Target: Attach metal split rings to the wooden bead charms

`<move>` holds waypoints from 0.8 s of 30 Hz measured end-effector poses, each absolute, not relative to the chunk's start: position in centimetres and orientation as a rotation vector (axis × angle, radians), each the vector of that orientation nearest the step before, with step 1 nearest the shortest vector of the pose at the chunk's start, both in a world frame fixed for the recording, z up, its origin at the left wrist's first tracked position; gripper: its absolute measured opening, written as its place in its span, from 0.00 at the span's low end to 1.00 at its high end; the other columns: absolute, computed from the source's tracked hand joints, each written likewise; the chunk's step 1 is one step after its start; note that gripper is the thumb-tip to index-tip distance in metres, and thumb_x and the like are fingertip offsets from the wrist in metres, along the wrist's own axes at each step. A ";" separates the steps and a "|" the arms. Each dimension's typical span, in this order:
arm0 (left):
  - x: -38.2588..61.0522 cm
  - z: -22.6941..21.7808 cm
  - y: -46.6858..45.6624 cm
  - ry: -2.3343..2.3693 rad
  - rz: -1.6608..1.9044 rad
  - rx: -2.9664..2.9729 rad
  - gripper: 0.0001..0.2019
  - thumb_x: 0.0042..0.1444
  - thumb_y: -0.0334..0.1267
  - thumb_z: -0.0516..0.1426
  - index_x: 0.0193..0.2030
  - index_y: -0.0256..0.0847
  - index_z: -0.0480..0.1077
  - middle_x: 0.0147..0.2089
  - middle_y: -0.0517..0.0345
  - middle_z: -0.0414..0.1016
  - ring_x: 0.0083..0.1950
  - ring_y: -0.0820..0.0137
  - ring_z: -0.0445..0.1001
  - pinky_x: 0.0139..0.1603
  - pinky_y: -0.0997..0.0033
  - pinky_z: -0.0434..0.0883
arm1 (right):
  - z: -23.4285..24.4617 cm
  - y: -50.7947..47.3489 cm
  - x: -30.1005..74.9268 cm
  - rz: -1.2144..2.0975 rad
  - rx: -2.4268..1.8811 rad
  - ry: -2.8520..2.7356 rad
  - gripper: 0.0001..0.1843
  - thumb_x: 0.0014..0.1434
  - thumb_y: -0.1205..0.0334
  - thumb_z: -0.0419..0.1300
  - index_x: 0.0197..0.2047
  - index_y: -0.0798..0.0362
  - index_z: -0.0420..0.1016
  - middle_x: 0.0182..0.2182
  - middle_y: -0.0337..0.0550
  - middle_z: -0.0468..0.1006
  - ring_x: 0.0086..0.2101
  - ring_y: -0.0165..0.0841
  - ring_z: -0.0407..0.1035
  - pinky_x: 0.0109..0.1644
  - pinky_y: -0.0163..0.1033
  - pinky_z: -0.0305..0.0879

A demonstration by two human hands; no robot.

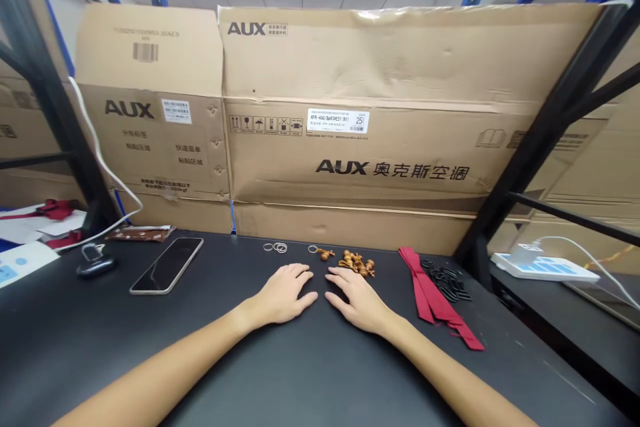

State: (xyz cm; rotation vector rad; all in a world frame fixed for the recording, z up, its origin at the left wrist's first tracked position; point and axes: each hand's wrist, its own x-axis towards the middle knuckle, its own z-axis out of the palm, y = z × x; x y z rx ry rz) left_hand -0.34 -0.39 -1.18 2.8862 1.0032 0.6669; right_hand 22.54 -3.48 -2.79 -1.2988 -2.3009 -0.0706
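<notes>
Both my left hand [283,293] and right hand [357,300] are resting open and empty on the black table [320,373], just short of loose brown wooden beads [356,263] and thin metal rings [276,247], nothing yet joined.

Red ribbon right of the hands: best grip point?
Probably its lower tail, pinched from above and the near side with the right hand. The red ribbon lies flat on the black tabletop, but this narrow end angles toward the person and sits apart from the folded band.

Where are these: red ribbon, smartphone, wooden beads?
red ribbon [431,290]: head view, middle of its length.
smartphone [167,265]: head view, centre of its dark glass.
wooden beads [357,263]: head view, middle of the pile.
</notes>
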 end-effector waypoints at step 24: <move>-0.3 -1.5 -0.2 1.030 0.647 2.893 0.23 0.64 0.50 0.48 0.58 0.38 0.66 0.60 0.45 0.66 0.62 0.57 0.63 0.62 0.54 0.61 | -2.5 -3.5 22.5 0.047 -1.352 -2.324 0.24 0.63 0.51 0.52 0.57 0.56 0.70 0.59 0.53 0.67 0.58 0.43 0.60 0.63 0.50 0.57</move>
